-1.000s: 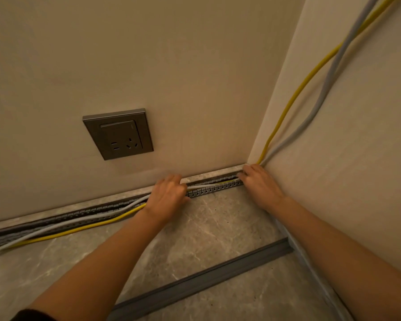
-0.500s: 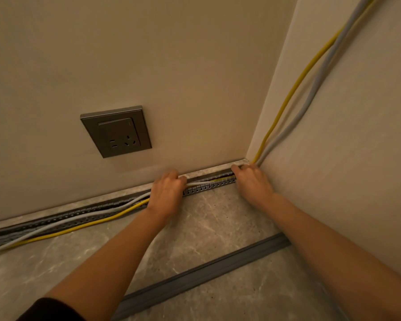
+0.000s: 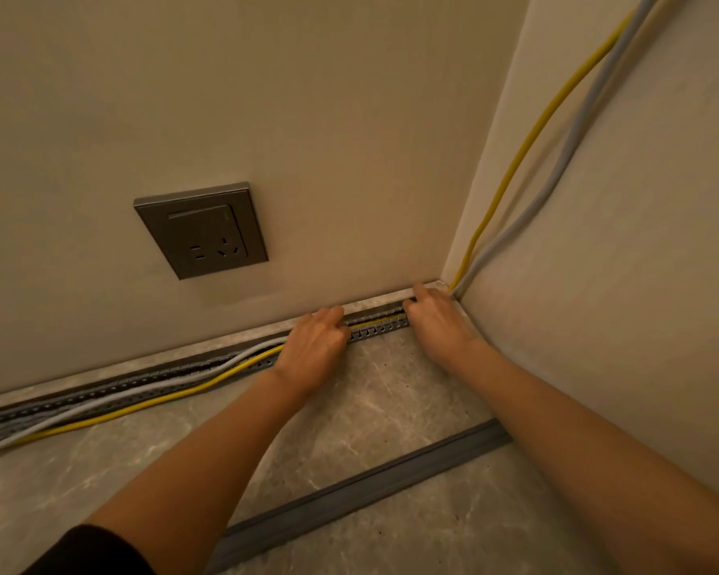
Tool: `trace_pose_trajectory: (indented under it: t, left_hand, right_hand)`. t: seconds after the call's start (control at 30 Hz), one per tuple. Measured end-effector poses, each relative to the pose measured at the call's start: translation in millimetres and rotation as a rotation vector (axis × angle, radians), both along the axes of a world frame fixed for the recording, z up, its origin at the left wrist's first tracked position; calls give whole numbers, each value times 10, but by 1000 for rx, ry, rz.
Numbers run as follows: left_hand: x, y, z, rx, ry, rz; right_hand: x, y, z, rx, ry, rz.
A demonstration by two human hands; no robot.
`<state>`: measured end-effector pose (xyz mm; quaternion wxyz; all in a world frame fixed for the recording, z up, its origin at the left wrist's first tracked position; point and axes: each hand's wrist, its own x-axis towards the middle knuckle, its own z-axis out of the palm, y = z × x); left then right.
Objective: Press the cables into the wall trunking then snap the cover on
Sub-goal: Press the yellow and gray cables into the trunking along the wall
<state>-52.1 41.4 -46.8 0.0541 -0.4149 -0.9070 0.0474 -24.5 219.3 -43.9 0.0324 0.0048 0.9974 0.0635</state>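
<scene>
Head view, the only one: both hands work at the foot of the back wall, close to the room corner. The left hand (image 3: 314,344) lies palm down with its fingers curled over the yellow cable (image 3: 150,408) and the grey cable (image 3: 100,402), pressing them toward the slotted trunking (image 3: 380,327); whether it pinches them or only bears on them cannot be told. The right hand (image 3: 434,319) sits just at the corner, fingers bent onto the trunking's end where both cables turn up the side wall; its grip is hidden too. Between the hands the yellow cable appears to lie inside the channel. Left of the left hand both cables ride outside it, resting along its front edge and on the floor (image 3: 391,400). The cover (image 3: 362,493) lies loose on the floor, well apart from the trunking.

The step in hand seems to be seating the cables. It would go best worked from the corner outward: hold the seated end down with the right hand and walk the left along, pushing one cable fully below the comb fingers before the other, so nothing stands proud when the cover goes on.

The trunking is grey plastic with a toothed, perforated wall; the cables are round and smooth-jacketed. The floor is marbled stone, the walls matt, and a brushed metal socket (image 3: 202,230) sits above.
</scene>
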Motion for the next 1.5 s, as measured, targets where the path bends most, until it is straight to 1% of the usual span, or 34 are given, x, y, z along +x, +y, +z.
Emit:
trace_pose_trajectory:
  t: [0.03,0.1,0.2,0.27,0.33,0.4,0.47,0.53,0.6,0.67,0.77,0.8,0.87,0.97,1.03,1.1,1.17,1.33,1.43,1.47,1.5]
  left_hand:
    - [-15,0,-21,32,8,15]
    - [26,1,-9,12,49,71]
    - [68,98,25,-38,-27,160]
    - [77,138,64,-78,-87,182]
    - [71,114,87,-57,-135,200]
    - [25,33,72,91,-222,255]
    - [9,-56,46,312,-297,305]
    - [25,-122,47,487,-367,352]
    - [38,-188,67,572,-366,427]
    - [43,-294,85,526,-315,495]
    - [66,-535,119,244,-250,559]
    - [71,-611,124,180,-235,572]
    - [90,-757,144,112,-206,585]
    - [82,-861,148,88,-199,568]
    - [72,-882,152,122,-244,548]
    - [60,-888,164,135,-246,512]
    - [49,-892,165,111,-173,452]
    - [41,-882,203,-76,-3,310]
    - [17,-901,184,-72,0,250]
    - [32,-924,175,-35,33,199]
    - [55,-948,189,-43,34,150]
  right_hand:
    - [-4,-11,15,2,-11,-7]
    - [-3,-32,39,10,-17,-33]
    - [-17,-62,56,-5,-9,-56]
    - [-39,-88,52,-23,-18,-62]
    - [-48,-122,55,-28,-35,-75]
    - [-31,-193,54,-37,-30,-64]
    - [-5,-291,34,-63,-9,1]
    - [4,-411,15,-111,25,67]
    - [-9,-528,9,-176,46,105]
    - [-26,-644,5,-232,54,153]
    - [-39,-793,16,-273,43,220]
    - [-44,-818,13,-274,37,221]
    - [-47,-882,7,-263,33,206]
    - [-37,-955,-5,-247,43,168]
    - [-18,-982,15,-243,29,139]
    - [1,-998,40,-226,10,116]
    - [14,-1017,57,-200,9,111]
    - [41,-1071,92,-159,23,83]
    - [42,-1102,119,-135,26,88]
    - [43,-1105,121,-130,30,90]
    - [46,-1107,117,-126,34,90]
